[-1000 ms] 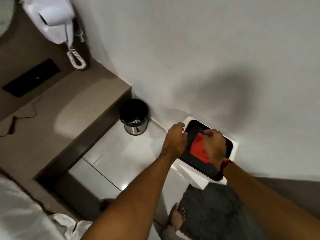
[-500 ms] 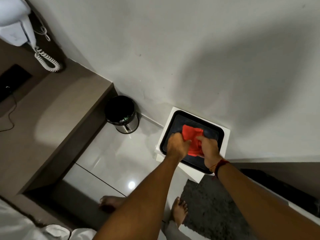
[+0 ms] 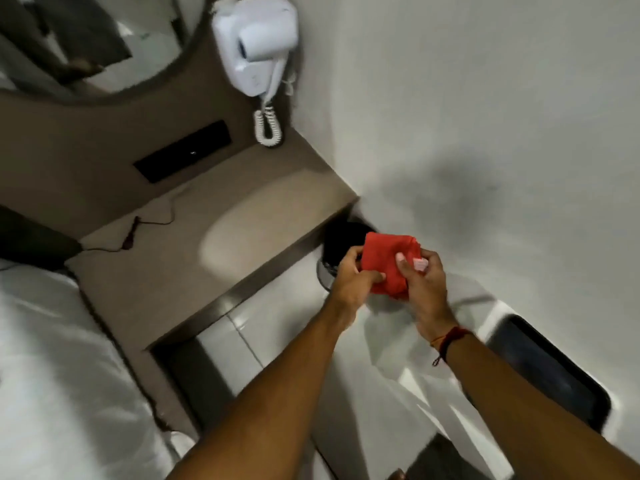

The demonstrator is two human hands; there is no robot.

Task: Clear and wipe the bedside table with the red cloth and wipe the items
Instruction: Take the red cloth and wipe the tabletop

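The red cloth (image 3: 389, 261) is bunched up and held in the air between both hands, above the floor and in front of the bin. My left hand (image 3: 353, 282) grips its left side and my right hand (image 3: 424, 285) grips its right side, thumb pressed on the fabric. The black tray (image 3: 550, 370) lies flat on a low white stand (image 3: 429, 382) at the lower right, with nothing on it. The brown bedside table (image 3: 180, 251) runs along the wall to the left of my hands; a thin black cable (image 3: 135, 233) lies on it.
A black bin (image 3: 341, 245) stands on the tiled floor, partly hidden behind the cloth. A white wall phone (image 3: 258, 53) hangs above the table, beside a round mirror (image 3: 86, 39). White bedding (image 3: 59, 375) fills the lower left. A dark mat (image 3: 450, 459) lies by the stand.
Both hands have lifted the red cloth off the black tray and carried it up and to the left. The view has swung left toward the bedside table.
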